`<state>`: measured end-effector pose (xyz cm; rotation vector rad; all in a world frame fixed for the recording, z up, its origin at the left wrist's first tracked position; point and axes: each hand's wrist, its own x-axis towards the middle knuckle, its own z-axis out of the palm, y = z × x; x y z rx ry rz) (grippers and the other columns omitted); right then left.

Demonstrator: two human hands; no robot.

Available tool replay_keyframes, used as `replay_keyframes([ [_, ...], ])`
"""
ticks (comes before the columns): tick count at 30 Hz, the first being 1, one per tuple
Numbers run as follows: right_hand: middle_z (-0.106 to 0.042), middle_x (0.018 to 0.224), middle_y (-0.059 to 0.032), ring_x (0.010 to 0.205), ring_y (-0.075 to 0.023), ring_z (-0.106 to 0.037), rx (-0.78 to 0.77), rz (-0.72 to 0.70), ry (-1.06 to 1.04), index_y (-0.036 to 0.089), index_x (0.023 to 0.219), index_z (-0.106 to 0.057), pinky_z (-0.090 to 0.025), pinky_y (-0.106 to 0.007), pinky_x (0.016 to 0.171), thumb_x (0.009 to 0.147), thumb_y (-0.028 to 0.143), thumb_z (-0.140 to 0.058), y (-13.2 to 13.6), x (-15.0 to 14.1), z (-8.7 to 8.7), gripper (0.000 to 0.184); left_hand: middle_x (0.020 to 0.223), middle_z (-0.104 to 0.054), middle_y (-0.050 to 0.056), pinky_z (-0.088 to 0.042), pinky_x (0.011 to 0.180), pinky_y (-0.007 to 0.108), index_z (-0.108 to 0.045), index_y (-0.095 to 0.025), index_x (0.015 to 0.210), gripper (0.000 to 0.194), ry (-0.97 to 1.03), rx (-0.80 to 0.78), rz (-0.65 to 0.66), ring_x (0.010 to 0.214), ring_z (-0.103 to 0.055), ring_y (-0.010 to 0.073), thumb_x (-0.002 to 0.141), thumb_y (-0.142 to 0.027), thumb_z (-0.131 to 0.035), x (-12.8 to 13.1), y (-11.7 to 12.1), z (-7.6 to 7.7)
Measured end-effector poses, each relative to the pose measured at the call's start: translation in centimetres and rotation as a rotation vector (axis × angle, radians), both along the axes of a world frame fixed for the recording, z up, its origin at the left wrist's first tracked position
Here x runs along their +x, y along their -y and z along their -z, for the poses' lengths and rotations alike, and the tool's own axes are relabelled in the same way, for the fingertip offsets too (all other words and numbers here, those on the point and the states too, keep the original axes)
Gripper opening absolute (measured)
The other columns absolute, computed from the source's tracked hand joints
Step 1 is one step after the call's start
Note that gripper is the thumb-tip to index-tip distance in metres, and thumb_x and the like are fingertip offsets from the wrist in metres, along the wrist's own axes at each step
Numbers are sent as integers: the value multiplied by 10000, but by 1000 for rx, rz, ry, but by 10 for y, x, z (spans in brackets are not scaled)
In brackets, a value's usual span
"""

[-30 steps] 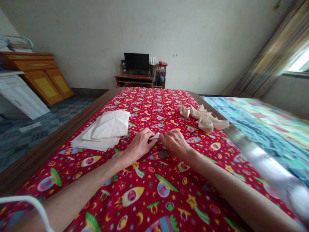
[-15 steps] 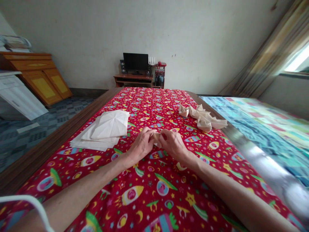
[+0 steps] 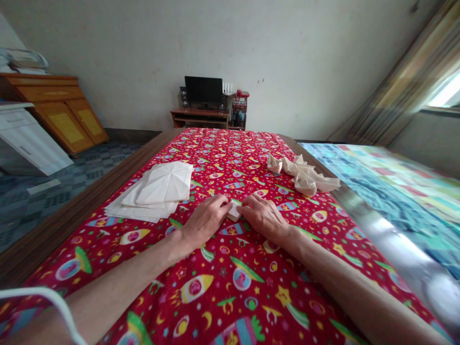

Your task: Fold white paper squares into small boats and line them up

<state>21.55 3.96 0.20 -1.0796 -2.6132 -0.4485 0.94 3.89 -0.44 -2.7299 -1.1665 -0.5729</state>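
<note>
A small folded white paper lies low over the red patterned cloth, between my two hands. My left hand pinches its left side with thumb and fingers together. On the other side, my right hand has its curled fingertips closed at the paper's right edge. My fingers cover both sides of the paper, so only its middle shows. To the left lies a stack of creased white paper sheets. Several folded paper pieces sit in a cluster to the right.
A white cable crosses the lower left corner. Beyond the table stands a small desk with a monitor. A bed is to the right, and a wooden cabinet stands at the left.
My hands have moved slightly apart, and more of the small folded paper shows between them. It looks flatter and lower than before. The stack and the folded pieces stay in place.
</note>
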Motion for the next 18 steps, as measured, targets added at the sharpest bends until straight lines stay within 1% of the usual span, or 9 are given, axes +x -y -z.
replay_keyframes([
  [3,-600,914,-41,794,-155,-516,29,-54,-4,232,925,-662,-311,-236,562,912,231,-494,-1,4,-1,169,948,-570,45,-450,818,327,-590,-162,966,172,-91,70,14,905,-534,193,938,-188,-422,-5,8,-4],
  [5,-600,895,-36,754,-140,-512,21,-69,-51,236,919,-670,-299,-228,539,907,231,-504,-3,5,1,167,924,-576,43,-451,809,334,-587,-158,913,149,-102,65,35,885,-534,195,928,-178,-440,-7,10,-4],
  [8,-611,861,-36,729,-127,-524,-29,-102,-174,226,910,-686,-331,-216,550,898,227,-516,-6,6,7,170,873,-571,33,-456,792,305,-578,-159,853,129,14,5,66,863,-541,178,916,-164,-465,-7,5,1],
  [12,-622,820,-32,718,-116,-557,-204,-111,-398,202,847,-698,-400,-208,622,887,248,-540,-10,5,14,169,840,-572,23,-456,757,249,-591,-156,814,96,272,-105,89,817,-558,143,881,-140,-523,-7,-6,11],
  [15,-619,785,-23,692,-110,-558,-345,-51,-504,192,815,-688,-410,-204,627,868,266,-568,-10,4,14,151,798,-569,16,-444,703,234,-627,-161,799,104,339,-170,44,753,-560,128,868,-158,-549,-7,-11,12],
  [18,-622,773,-21,703,-117,-561,-403,28,-540,183,794,-679,-412,-210,639,856,281,-578,-8,1,12,154,754,-558,9,-429,654,229,-638,-163,758,130,343,-215,-33,701,-547,121,860,-178,-559,-5,-11,9],
])
